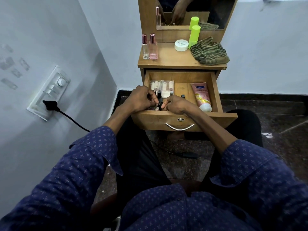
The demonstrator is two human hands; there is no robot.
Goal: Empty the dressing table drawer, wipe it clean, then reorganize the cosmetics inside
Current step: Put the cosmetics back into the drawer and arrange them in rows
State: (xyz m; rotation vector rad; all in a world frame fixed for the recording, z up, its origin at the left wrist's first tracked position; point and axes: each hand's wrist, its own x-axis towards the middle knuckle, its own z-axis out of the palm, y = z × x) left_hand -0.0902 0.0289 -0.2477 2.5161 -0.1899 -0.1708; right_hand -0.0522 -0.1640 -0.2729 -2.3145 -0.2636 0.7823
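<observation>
The wooden drawer (215, 90) of the dressing table stands pulled out. Both hands are inside its front left corner. My left hand (141, 99) and my right hand (176, 104) pinch small dark-capped bottles (160, 99) between their fingertips; several more small bottles lie partly hidden under the hands. Behind them sits a clear box of pale tubes (162, 86). A pink lotion tube (202, 95) lies along the drawer's right side with its white cap toward me.
On the tabletop (176, 60) stand two glass perfume bottles (150, 47), a white round jar (181, 45), a lime green bottle (194, 36) and a crumpled striped cloth (210, 51). A mirror (191, 10) rises behind. A wall socket with a black plug (50, 105) is at the left.
</observation>
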